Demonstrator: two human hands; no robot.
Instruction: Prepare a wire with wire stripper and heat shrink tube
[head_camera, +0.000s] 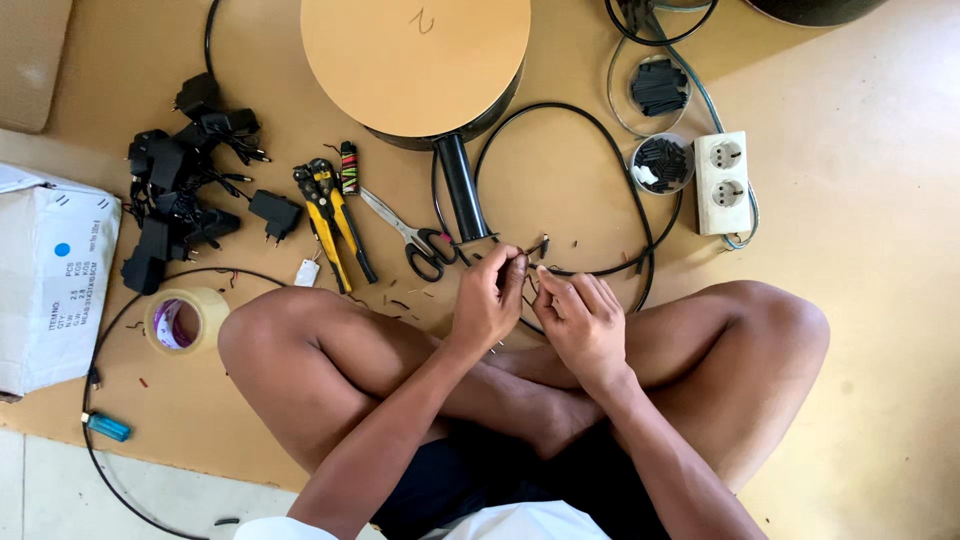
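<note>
I sit cross-legged on a tan mat. My left hand (488, 300) pinches the end of a thin black cable (600, 135) between thumb and fingertips, just above my knees. Close beside it, my right hand (582, 320) has its fingers curled, and they touch a small wire end next to the left fingertips. The cable loops away across the mat to a large round spool (415, 62). What exactly sits between the right fingertips is too small to tell.
Scissors (412, 235), yellow-handled strippers (330, 215) and a lighter (349, 167) lie left of my hands. A pile of black power adapters (185, 170), a tape roll (185, 320) and a white box (50, 275) are at the left. A white socket strip (722, 182) and two tubs of black pieces (662, 163) are at the right.
</note>
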